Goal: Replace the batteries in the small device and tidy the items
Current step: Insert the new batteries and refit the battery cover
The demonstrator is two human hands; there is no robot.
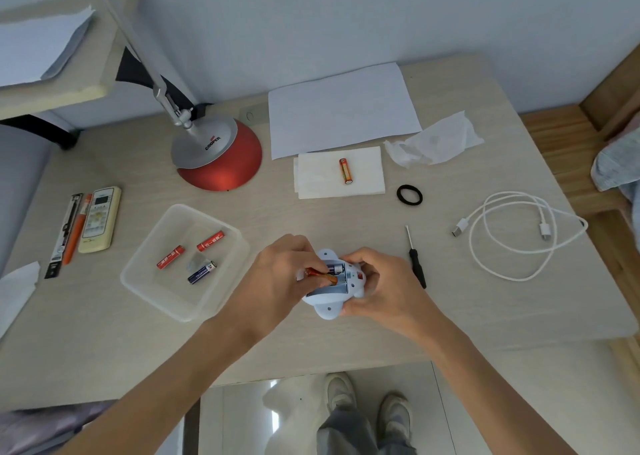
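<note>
A small pale-blue device (329,307) lies belly-up near the desk's front edge with its battery compartment uncovered. My right hand (375,286) grips its right side. My left hand (282,274) pinches an orange battery (323,276) that is tilted into the compartment, beside a dark battery (335,267) seated there. Another orange battery (345,170) lies on a folded tissue (367,172). A clear plastic tray (145,281) on the left holds two red batteries (170,257) (210,241) and a dark blue one (202,272).
A small black screwdriver (415,259) lies just right of my hands. Further right are a coiled white cable (519,233), a black hair tie (409,195) and a crumpled tissue (433,141). A red-based lamp (218,153), white paper (343,108), a remote (99,219) and pens (67,235) lie behind and left.
</note>
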